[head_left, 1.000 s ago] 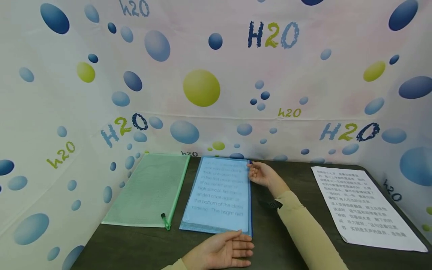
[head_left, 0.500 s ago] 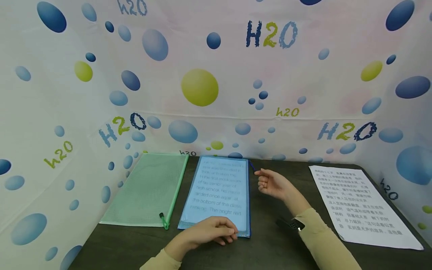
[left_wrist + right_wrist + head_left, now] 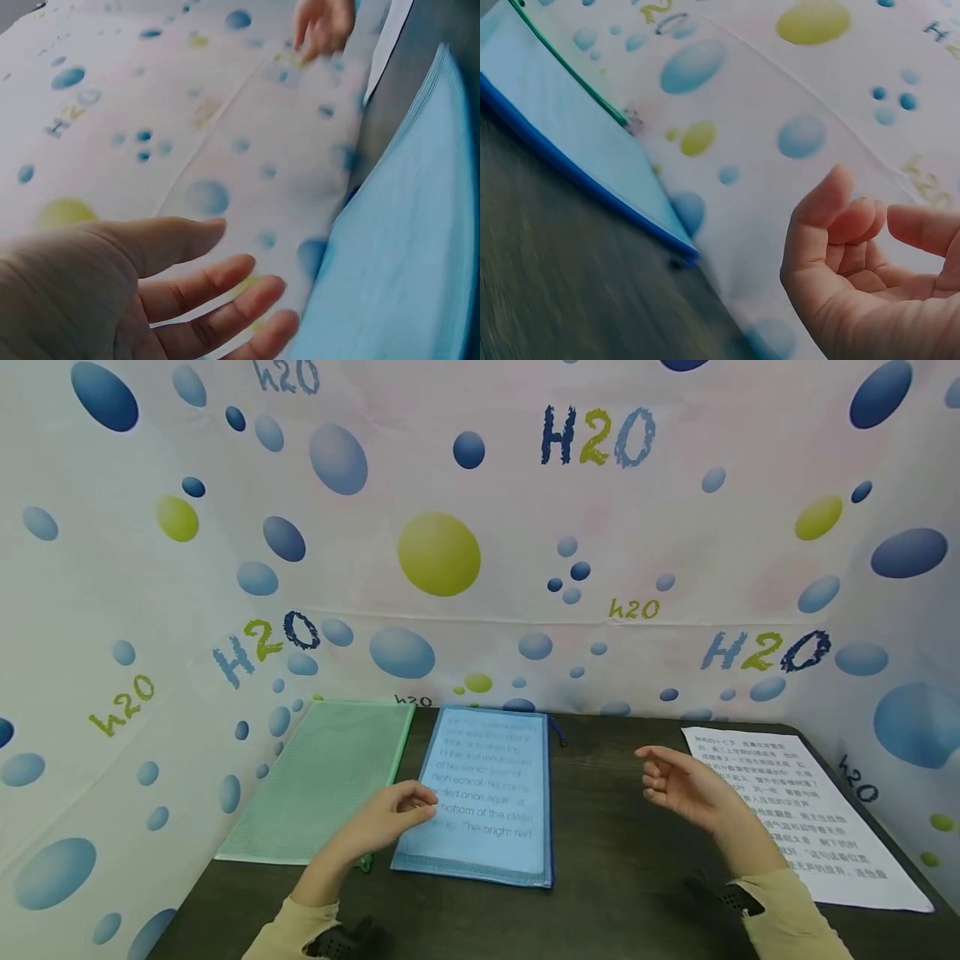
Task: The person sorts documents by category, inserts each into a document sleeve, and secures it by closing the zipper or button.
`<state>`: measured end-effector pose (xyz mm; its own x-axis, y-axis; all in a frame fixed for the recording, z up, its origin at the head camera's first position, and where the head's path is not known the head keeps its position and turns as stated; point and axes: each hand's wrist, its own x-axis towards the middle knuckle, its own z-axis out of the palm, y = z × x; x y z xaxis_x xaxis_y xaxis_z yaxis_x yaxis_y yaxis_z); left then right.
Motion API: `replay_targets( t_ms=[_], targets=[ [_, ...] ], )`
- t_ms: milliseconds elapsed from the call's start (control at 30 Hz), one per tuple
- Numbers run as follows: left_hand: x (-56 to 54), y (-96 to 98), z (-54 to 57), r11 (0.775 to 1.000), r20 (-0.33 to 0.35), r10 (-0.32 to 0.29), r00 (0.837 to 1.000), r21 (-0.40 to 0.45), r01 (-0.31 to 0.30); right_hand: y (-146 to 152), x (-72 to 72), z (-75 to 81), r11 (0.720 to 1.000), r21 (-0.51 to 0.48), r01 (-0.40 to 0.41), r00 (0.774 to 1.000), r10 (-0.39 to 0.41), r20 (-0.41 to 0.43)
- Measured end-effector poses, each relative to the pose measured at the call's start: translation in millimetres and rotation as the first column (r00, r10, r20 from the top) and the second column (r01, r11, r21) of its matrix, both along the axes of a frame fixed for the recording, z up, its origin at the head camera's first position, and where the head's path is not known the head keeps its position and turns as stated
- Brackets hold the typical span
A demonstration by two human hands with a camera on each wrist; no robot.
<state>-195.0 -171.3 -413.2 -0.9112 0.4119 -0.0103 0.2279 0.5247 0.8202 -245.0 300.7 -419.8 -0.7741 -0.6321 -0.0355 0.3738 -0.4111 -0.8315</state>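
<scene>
A blue zip pouch [image 3: 487, 860] lies in the middle of the table, with a sheet of printed English text showing through it. Its dark blue zipper pull [image 3: 557, 732] sticks out at the far right corner. My left hand [image 3: 378, 818] hovers between this pouch and a green mesh zip pouch [image 3: 322, 777], its fingers relaxed and holding nothing. In the left wrist view its thumb and fingers are spread apart. Over the table near the right-hand paper hangs my right hand [image 3: 690, 789], loosely curled around nothing; the right wrist view shows this hand [image 3: 877, 277] without anything in it.
A white sheet printed with Chinese characters [image 3: 832, 835] lies at the right, partly hidden behind my right hand and forearm. The green pouch's zipper pull [image 3: 365, 862] is mostly covered by my left wrist. A patterned cloth wall [image 3: 510, 560] encloses the dark table [image 3: 622, 877].
The right hand has let go of the blue pouch's zipper pull and moved right. My left hand has left the blue pouch's near edge and moved left and up toward the green pouch.
</scene>
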Motion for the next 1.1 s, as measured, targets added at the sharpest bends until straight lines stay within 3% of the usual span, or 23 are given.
replay_targets(
  t_ms=[133, 267, 333, 433, 533, 600, 700, 767, 833, 933, 1067, 1100],
  targets=[
    [-3.8, -21.2, 1.5, 0.988, -0.078, 0.112, 0.991, -0.096, -0.119, 26, 12.3, 5.4, 0.999, 0.015, 0.028, 0.998, -0.028, -0.057],
    [-5.0, -33.9, -0.9, 0.936, -0.191, 0.228, 0.955, -0.225, -0.269, 52, 24.5, 9.1, 0.994, 0.064, 0.089, 0.988, -0.08, -0.13],
    [-6.7, -37.0, -5.5, 0.889, -0.29, 0.246, 0.925, -0.312, -0.334, 64, 29.6, 9.3, 0.988, 0.09, 0.123, 0.98, -0.106, -0.166],
    [-9.3, -39.1, -14.6, 0.803, -0.452, 0.218, 0.865, -0.42, -0.422, 83, 36.1, 7.7, 0.965, 0.154, 0.212, 0.959, -0.175, -0.224],
    [-10.8, -40.1, -24.0, 0.726, -0.56, 0.176, 0.81, -0.481, -0.491, 98, 41.2, 4.9, 0.898, 0.257, 0.356, 0.914, -0.278, -0.295],
    [-11.3, -41.0, -28.8, 0.701, -0.593, 0.159, 0.789, -0.496, -0.513, 106, 43.7, 2.6, 0.826, 0.323, 0.462, 0.868, -0.347, -0.354],
    [-11.3, -43.4, -33.9, 0.675, -0.595, 0.153, 0.789, -0.521, -0.523, 116, 46.5, -1.9, 0.692, 0.407, 0.597, 0.79, -0.418, -0.449],
    [-11.0, -45.0, -35.9, 0.664, -0.57, 0.161, 0.806, -0.541, -0.516, 121, 48.2, -5.4, 0.562, 0.487, 0.668, 0.737, -0.415, -0.533],
    [-10.7, -46.4, -37.1, 0.658, -0.533, 0.172, 0.829, -0.564, -0.499, 125, 50.1, -8.3, 0.411, 0.569, 0.712, 0.701, -0.379, -0.604],
    [-11.6, -47.6, -38.5, 0.661, -0.472, 0.183, 0.862, -0.59, -0.463, 133, 52.5, -11.5, 0.165, 0.665, 0.728, 0.68, -0.29, -0.673],
    [-14.1, -48.1, -41.2, 0.676, -0.401, 0.199, 0.894, -0.605, -0.421, 149, 53.4, -17.6, -0.038, 0.726, 0.686, 0.702, -0.224, -0.676],
    [-14.6, -48.1, -42.0, 0.68, -0.386, 0.202, 0.9, -0.606, -0.413, 154, 53.5, -19.8, -0.068, 0.733, 0.677, 0.709, -0.205, -0.674]
  ],
)
